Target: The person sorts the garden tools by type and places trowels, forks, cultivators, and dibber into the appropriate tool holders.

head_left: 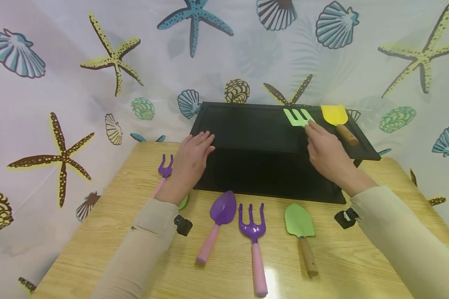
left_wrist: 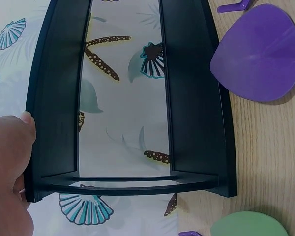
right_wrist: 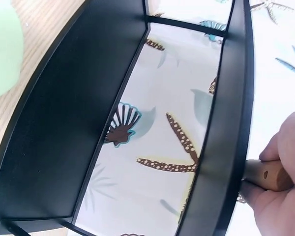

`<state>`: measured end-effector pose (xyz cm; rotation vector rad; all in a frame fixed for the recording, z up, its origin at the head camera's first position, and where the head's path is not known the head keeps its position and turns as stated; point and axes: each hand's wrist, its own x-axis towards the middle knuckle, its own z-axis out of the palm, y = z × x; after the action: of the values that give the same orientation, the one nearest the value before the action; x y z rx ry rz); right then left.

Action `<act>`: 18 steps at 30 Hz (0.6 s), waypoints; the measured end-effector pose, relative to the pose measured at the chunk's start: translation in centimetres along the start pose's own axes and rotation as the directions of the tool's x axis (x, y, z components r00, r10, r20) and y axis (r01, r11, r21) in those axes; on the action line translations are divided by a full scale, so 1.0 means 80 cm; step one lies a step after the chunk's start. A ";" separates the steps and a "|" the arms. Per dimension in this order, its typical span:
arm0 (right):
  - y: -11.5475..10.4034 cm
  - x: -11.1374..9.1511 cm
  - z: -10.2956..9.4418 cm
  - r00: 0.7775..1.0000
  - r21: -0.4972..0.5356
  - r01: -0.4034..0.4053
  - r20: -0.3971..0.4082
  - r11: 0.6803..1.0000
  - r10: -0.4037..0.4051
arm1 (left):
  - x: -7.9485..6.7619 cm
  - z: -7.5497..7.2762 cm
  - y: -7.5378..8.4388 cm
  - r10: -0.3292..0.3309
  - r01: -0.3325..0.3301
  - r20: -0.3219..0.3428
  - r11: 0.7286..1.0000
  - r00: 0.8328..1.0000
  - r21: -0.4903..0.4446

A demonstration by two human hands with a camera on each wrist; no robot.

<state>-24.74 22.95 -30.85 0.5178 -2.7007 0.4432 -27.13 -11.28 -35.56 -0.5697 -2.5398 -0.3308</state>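
On the table stands a two-tier black shelf (head_left: 247,131). My right hand (head_left: 327,151) grips the wooden handle (right_wrist: 268,174) of a light green garden fork (head_left: 298,119) at the right part of the top board. Beside that fork, to the right, lies a yellow hand shovel (head_left: 334,115) with a wooden handle, also on the top board. My left hand (head_left: 191,162) rests on the board's left end, fingers extended over its surface. In the left wrist view, the left hand (left_wrist: 10,167) is at the shelf's upper corner.
In front of the shelf lie a purple trowel (head_left: 223,207), a purple three-pronged fork (head_left: 252,230) and a green trowel (head_left: 298,220). Another purple fork (head_left: 165,170) and a green tool (head_left: 183,202) lie partly behind the left arm. A seashell-patterned curtain (head_left: 217,70) hangs behind.
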 end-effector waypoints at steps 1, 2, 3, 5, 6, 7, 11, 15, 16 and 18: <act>-0.002 -0.004 -0.002 1.000 0.004 0.008 -0.008 1.000 -0.008 | 0.000 0.000 0.000 0.000 0.000 -0.003 1.000 1.000 -0.003; -0.003 -0.009 -0.004 1.000 0.005 0.015 -0.014 1.000 -0.015 | -0.001 0.000 -0.001 0.001 -0.001 -0.005 1.000 1.000 -0.007; -0.004 -0.013 -0.005 0.999 0.004 0.025 -0.021 1.000 -0.025 | -0.001 0.000 -0.001 0.001 -0.001 -0.007 1.000 1.000 -0.011; -0.006 -0.023 -0.009 0.998 0.009 0.047 -0.040 0.999 -0.046 | -0.002 0.000 -0.002 0.000 0.000 -0.009 1.000 1.000 -0.016; -0.007 -0.028 -0.010 0.997 0.011 0.060 -0.053 0.998 -0.060 | -0.002 0.000 -0.002 -0.001 0.001 -0.008 1.000 1.000 -0.015; -0.007 -0.033 -0.011 0.995 0.013 0.075 -0.065 0.997 -0.074 | -0.002 0.000 -0.002 -0.002 0.002 -0.006 1.000 1.000 -0.013; -0.010 -0.056 -0.015 0.974 0.018 0.175 -0.150 0.984 -0.170 | -0.002 0.000 -0.003 -0.009 0.009 0.005 1.000 1.000 -0.001; -0.015 -0.073 -0.018 0.947 0.023 0.267 -0.192 0.964 -0.257 | -0.002 0.000 -0.004 -0.008 0.008 -0.002 1.000 1.000 -0.003; -0.017 -0.077 -0.019 0.941 0.021 0.285 -0.197 0.958 -0.276 | -0.002 0.000 -0.005 -0.005 0.005 -0.007 1.000 1.000 -0.005; -0.021 -0.084 -0.019 0.929 0.020 0.322 -0.201 0.947 -0.311 | -0.002 0.000 -0.005 -0.006 0.005 -0.010 1.000 1.000 -0.013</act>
<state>-17.77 24.00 -31.74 0.8617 -2.3656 0.4489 -27.17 -11.68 -35.70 -0.5644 -2.5315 -0.3510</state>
